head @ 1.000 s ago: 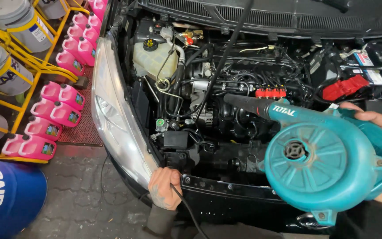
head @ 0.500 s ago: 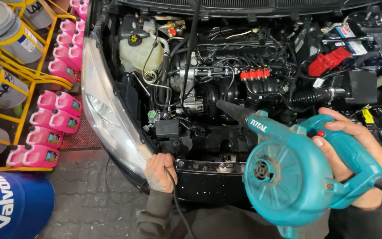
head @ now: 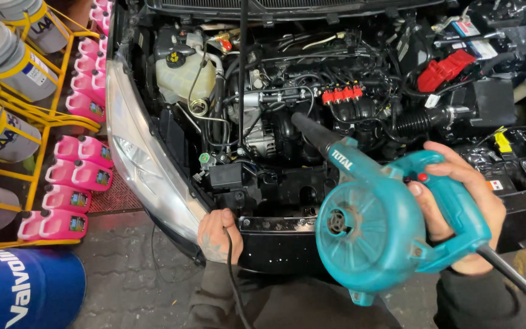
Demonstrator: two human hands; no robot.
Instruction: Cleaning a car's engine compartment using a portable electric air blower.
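Right hand (head: pixel 458 207), at about four o'clock in the head view, wrapped tight around the rear handle of the teal plastic electric blower (head: pixel 375 234), thumb set beside its small red button (head: pixel 422 177) — a grip that looks suited to steadying the heavy round fan housing while keeping the switch in reach; black tapered nozzle (head: pixel 312 133) aimed toward eleven o'clock, down into the middle of the open engine bay (head: pixel 312 91), tip just short of the row of red injector caps (head: pixel 342 94), apparently so the airstream lands among hoses and wiring; black power cord (head: pixel 509 274) trailing off toward five o'clock, clear of the engine. Left hand (head: pixel 217 234), at seven o'clock, closed over the black front edge of the car (head: pixel 275 224) just beside the clear headlight (head: pixel 147 161), with a thin black cable (head: pixel 234 286) running down past the knuckles — whether pinched or merely passing under the fingers, impossible to tell; posture reads as a brace for leaning in over the bay. White translucent coolant tank with black cap (head: pixel 181 76) at eleven o'clock; red battery terminal cover (head: pixel 445 70) at one o'clock. Off at nine o'clock, well apart from the car: yellow metal rack (head: pixel 31 116) carrying grey drums, rows of pink plastic canisters (head: pixel 77 173) on the floor, blue barrel (head: pixel 25 292) at eight o'clock.
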